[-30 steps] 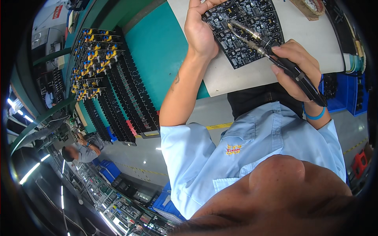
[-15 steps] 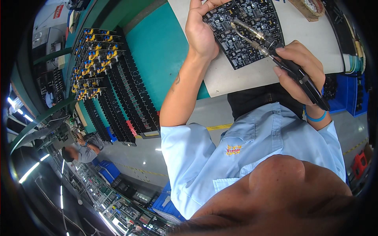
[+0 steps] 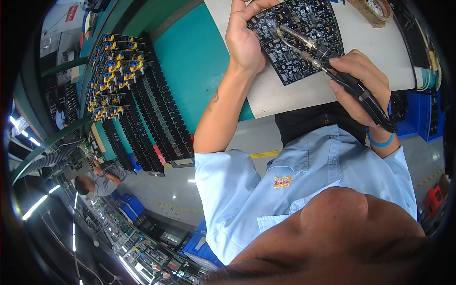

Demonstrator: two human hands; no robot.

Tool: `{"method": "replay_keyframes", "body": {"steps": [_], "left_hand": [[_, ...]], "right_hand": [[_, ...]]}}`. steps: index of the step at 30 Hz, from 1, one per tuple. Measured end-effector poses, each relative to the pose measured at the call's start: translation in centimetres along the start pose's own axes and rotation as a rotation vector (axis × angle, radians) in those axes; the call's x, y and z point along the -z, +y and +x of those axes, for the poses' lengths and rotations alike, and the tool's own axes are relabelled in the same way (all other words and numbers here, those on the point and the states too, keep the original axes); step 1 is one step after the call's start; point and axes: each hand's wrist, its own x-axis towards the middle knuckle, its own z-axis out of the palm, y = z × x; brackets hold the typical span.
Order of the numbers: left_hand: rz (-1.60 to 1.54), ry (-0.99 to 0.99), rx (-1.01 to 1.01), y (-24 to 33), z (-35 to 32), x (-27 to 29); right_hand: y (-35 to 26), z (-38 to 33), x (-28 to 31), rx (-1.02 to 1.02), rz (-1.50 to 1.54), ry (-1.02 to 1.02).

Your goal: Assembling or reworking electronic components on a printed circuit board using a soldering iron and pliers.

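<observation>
At the far edge of the bench, my left hand (image 3: 244, 42) grips the left side of a black circuit board panel (image 3: 311, 21), which is crowded with small components and divided into several sections. Its fingertips pass partly out of the picture at the top. My right hand (image 3: 363, 78) is closed round the black handle of a soldering iron (image 3: 362, 95). Two metal arms run forward from that handle and converge over the left part of the panel. Whether the tips touch the board, I cannot tell.
Beneath the panel lies a white sheet (image 3: 375, 54) on a green bench mat (image 3: 187, 66). Boards with yellow and blue parts (image 3: 114, 71) stand in rows at left, beside long black strips (image 3: 159, 109). A round container (image 3: 375, 12) is at far right, blue bins (image 3: 418, 116) below. Another person (image 3: 102, 183) works at lower left.
The iron's tips have shifted very slightly left over the panel. Both hands keep the same hold, and the rest looks almost unchanged.
</observation>
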Motion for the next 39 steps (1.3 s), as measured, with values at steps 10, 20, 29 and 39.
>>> {"method": "replay_keyframes", "body": {"steps": [10, 20, 29, 39], "left_hand": [[0.054, -0.010, 0.041, 0.1, 0.1, 0.5], [0.042, 0.168, 0.146, 0.1, 0.1, 0.3], [0.065, 0.061, 0.148, -0.2, -0.2, 0.6], [-0.013, 0.015, 0.105, 0.0, -0.5, -0.4]], "right_hand": [[-0.4, -0.5, 1.6, -0.025, 0.037, 0.041], [4.0, -4.2, 5.9, -0.233, -0.450, 0.603], [0.6, -2.0, 3.0, -0.006, -0.135, 0.305], [0.1, -0.2, 0.5, 0.039, -0.012, 0.046]]}}
